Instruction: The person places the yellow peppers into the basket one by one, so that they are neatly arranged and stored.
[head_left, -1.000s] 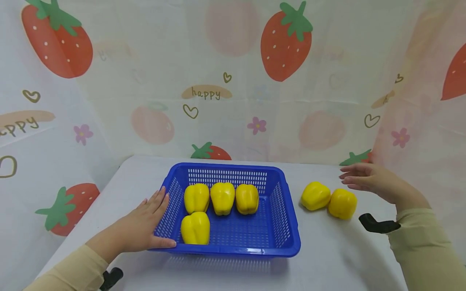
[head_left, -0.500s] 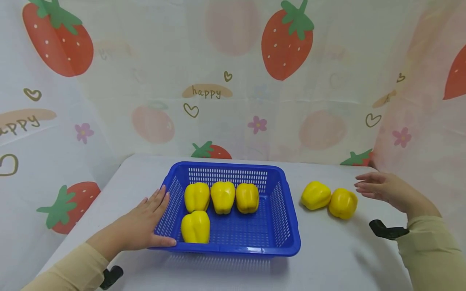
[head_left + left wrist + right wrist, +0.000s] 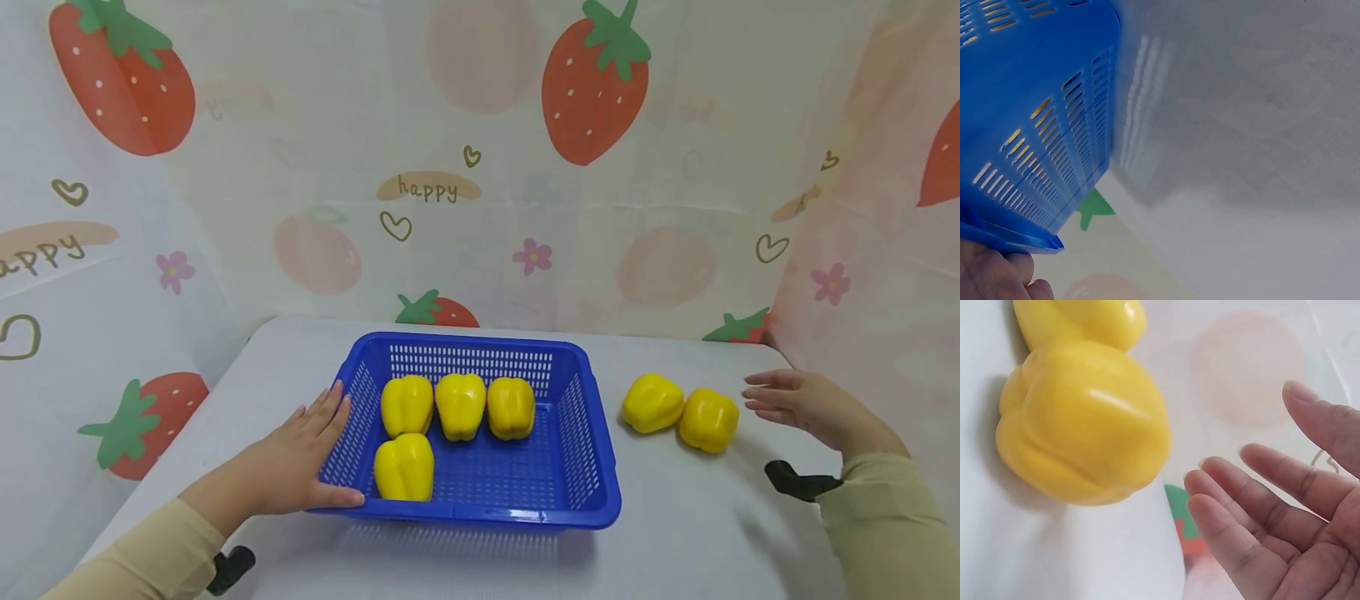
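A blue plastic basket (image 3: 480, 515) with slotted walls stands mid-table in the head view. Several yellow bell peppers lie inside: three in a row at the back, one bell pepper (image 3: 403, 468) at the front left. My left hand (image 3: 296, 458) rests on the basket's left rim, fingers straight, thumb at the near corner. Two more peppers lie close together on the table right of the basket, a tilted one (image 3: 652, 403) and a rounder one (image 3: 708, 421). Just right of the rounder pepper, my right hand (image 3: 813, 407) hovers with nothing in it, palm and extended fingers showing in the right wrist view.
The white-covered table (image 3: 675, 533) reaches back to a curtain (image 3: 487, 250) printed with strawberries, which also closes off both sides. A dark strap end (image 3: 801, 482) sticks out at the right sleeve, another (image 3: 231, 570) at the left sleeve.
My right hand has drawn back to the right and a little nearer, away from the two loose peppers. The left hand, basket and peppers have kept their places.
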Tool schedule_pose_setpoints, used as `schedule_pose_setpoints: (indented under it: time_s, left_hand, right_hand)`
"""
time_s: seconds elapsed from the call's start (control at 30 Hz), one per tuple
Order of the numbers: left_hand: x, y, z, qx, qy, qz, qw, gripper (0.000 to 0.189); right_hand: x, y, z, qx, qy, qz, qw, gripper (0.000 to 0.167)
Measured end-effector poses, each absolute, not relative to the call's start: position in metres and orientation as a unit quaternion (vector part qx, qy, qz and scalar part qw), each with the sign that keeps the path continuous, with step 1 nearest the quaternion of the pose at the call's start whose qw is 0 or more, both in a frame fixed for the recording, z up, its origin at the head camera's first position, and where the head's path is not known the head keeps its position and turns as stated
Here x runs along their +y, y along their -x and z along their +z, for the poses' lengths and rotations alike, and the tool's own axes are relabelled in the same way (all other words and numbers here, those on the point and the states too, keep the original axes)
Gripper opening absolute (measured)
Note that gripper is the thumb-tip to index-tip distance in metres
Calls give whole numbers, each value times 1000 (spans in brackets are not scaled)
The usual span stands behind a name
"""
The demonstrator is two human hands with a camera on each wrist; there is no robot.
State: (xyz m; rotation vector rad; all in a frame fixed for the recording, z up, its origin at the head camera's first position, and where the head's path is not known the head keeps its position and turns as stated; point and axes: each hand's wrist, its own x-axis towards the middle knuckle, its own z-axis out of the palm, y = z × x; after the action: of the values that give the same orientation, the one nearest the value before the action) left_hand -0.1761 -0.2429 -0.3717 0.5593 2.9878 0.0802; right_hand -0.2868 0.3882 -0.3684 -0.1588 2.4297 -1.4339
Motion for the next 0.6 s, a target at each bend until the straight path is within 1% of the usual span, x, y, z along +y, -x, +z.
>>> schedule_pose_setpoints:
  time_s: [0.47,0.6]
  left_hand:
    - [-243,176,-373,981,-184,27,48,121]
    - [-243,176,-373,981,-184,25,46,120]
  right_hand:
    - [393,287,-392,840,30,-514,175,64]
    - [388,286,-400,842,17,-506,186,68]
